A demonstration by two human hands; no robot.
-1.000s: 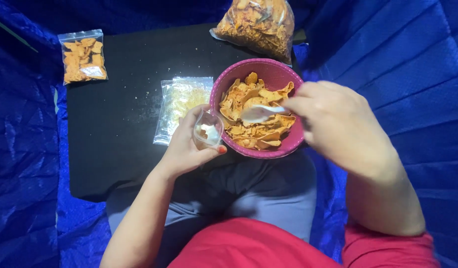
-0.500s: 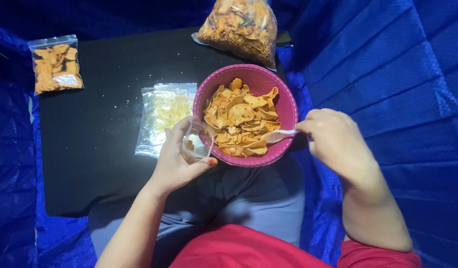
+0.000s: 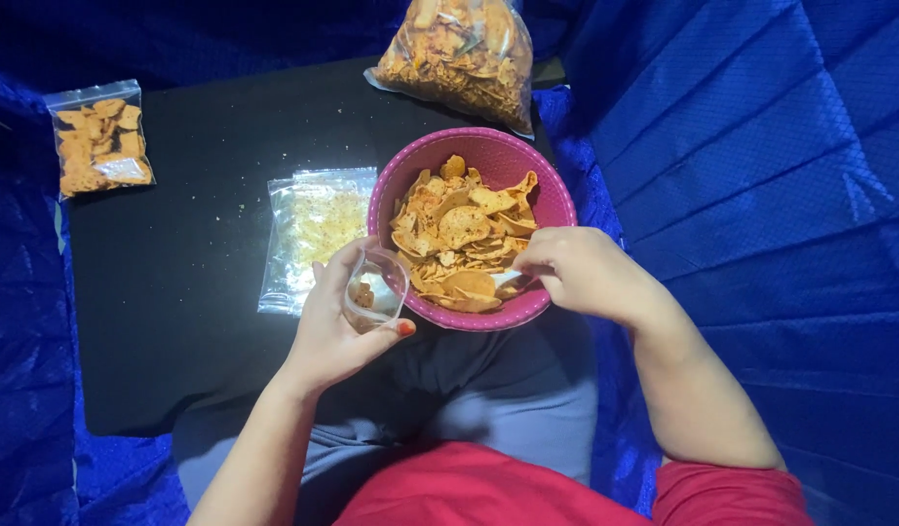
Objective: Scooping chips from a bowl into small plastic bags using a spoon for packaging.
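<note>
A pink bowl (image 3: 488, 156) heaped with orange chips (image 3: 459, 229) sits at the near edge of a black board. My left hand (image 3: 332, 331) holds a small clear plastic bag (image 3: 371, 292) open beside the bowl's left rim, with a few chips inside. My right hand (image 3: 581, 273) reaches into the bowl's near right side, gripping a white spoon (image 3: 508, 281) that is mostly buried among the chips.
A flat clear packet of pale crumbs (image 3: 308, 234) lies left of the bowl. A filled small bag of chips (image 3: 98, 146) rests at the far left. A large bag of chips (image 3: 459, 54) stands behind the bowl. Blue fabric (image 3: 761, 195) surrounds the black board (image 3: 176, 292).
My right hand has pulled back from over the bowl's middle and dipped the spoon into the chips at the near right side. My left hand keeps the small bag by the rim.
</note>
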